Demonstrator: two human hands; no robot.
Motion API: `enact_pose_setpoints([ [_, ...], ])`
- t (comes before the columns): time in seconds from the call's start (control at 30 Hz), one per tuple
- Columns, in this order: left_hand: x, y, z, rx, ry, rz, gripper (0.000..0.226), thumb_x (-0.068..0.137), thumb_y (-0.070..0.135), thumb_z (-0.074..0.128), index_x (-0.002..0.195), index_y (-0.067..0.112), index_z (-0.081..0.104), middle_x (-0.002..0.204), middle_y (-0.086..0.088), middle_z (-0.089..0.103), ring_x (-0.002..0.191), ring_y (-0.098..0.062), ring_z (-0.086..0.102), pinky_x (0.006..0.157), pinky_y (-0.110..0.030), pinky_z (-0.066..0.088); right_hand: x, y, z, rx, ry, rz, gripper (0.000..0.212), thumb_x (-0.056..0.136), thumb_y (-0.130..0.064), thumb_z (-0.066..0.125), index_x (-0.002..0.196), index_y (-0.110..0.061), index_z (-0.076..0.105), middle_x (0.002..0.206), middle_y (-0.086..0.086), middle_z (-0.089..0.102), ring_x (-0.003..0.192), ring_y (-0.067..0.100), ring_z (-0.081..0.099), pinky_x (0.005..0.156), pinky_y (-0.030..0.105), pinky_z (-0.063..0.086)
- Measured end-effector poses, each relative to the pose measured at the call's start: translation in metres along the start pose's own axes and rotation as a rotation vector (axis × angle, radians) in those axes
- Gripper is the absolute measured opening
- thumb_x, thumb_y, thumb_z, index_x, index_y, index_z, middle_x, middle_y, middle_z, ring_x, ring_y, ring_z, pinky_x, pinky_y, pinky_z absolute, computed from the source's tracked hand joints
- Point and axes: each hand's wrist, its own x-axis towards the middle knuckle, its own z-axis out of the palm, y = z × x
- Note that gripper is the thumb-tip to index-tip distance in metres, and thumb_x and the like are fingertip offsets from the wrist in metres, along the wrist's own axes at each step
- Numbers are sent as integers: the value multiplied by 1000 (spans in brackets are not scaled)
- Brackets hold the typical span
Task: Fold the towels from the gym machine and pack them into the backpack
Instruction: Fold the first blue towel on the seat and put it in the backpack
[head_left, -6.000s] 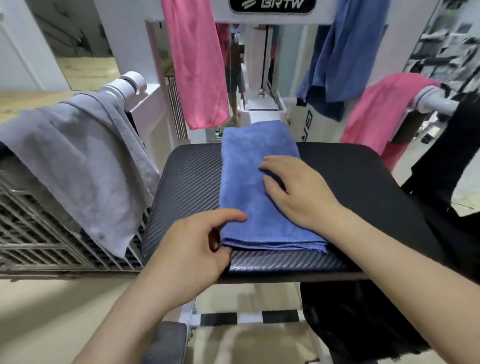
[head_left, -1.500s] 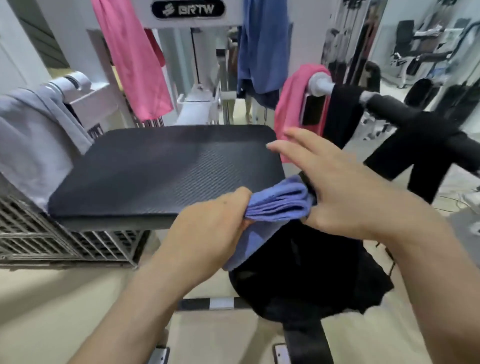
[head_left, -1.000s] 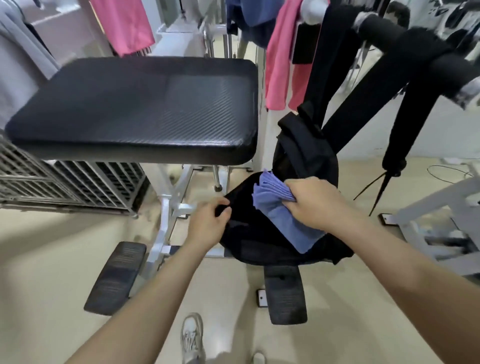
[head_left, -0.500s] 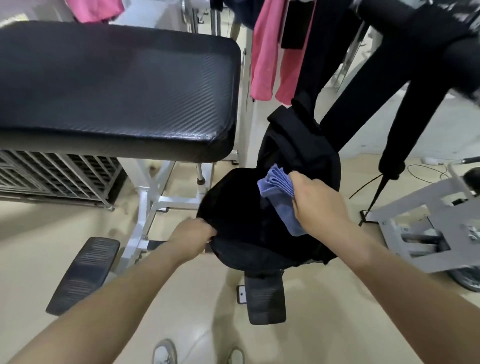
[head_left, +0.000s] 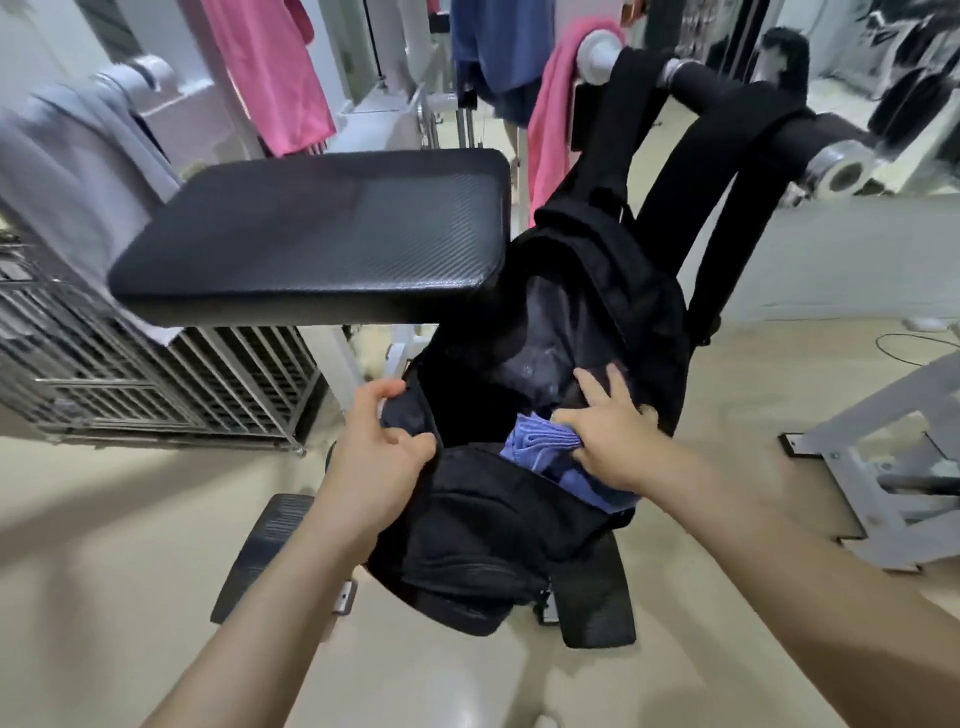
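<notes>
Pad (head_left: 311, 234) L of backpack (head_left: 613, 291), pink towel (head_left: 550, 119) behind

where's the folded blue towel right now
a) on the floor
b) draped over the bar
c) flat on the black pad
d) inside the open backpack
D: the blue towel lies in the mouth of the backpack, with the right hand pressing on it with spread fingers and the left hand pinching the rim to hold the bag open.
</notes>
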Motion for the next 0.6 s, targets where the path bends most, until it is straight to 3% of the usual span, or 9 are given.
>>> enact_pose_setpoints([
  [0.13, -30, -10, -27, 37, -77, -78, 48, 72, 35, 63, 116, 47, 47, 90, -23, 69, 83, -45, 66, 79, -62, 53, -7, -33, 17, -66, 105, 171, 34, 88, 0, 53, 113, -23, 50, 159, 13, -15, 143, 48, -10, 106, 67, 22],
  [0.23, -42, -8, -36, 327, -213, -4, 61, 84, 31, 69, 135, 32, 37, 104, -5, 70, 96, -30, 67, 85, -41, 53, -9, -24, 18, -119, 219, 237, 32, 88, -6, 57, 117, -18, 50, 155, 19, 10, 137, 45, 21, 100, 56, 36],
  [0.27, -41, -8, -42, 501, -257, -6, 62, 82, 29, 72, 133, 28, 36, 108, 5, 64, 100, -22, 64, 85, -32, 48, -9, -17, 15, -137, 276, 249, 29, 89, -9, 55, 118, -14, 52, 147, 19, 27, 128, 41, 36, 93, 50, 42],
  [0.33, -35, -17, -59, 777, -323, -111, 58, 69, 35, 78, 114, 20, 44, 102, 10, 63, 95, -17, 61, 81, -27, 46, -12, -5, 5, -153, 371, 241, 24, 89, -10, 52, 112, -9, 56, 122, 16, 47, 102, 36, 54, 72, 39, 44],
  [0.43, -25, -53, -70, 988, -452, -311, 43, 64, 37, 70, 103, 18, 68, 94, 1, 72, 88, -17, 66, 79, -29, 54, -16, 8, -8, -148, 391, 229, 18, 85, -11, 59, 102, -7, 58, 108, 14, 50, 79, 32, 52, 60, 33, 32],
  [0.53, -18, -85, -47, 1219, -546, -334, 34, 77, 33, 63, 104, 13, 67, 104, -6, 70, 97, -23, 65, 80, -29, 51, -17, 18, -10, -148, 412, 204, 13, 82, -11, 60, 95, -8, 59, 98, 11, 49, 70, 28, 42, 57, 33, 32],
  [0.6, -9, -97, -33, 1315, -524, -310, 30, 83, 28, 57, 108, 13, 63, 110, -5, 67, 101, -26, 64, 83, -33, 51, -15, 31, -10, -149, 415, 185, 11, 81, -9, 59, 92, -8, 60, 89, 8, 44, 68, 28, 41, 55, 32, 31],
])
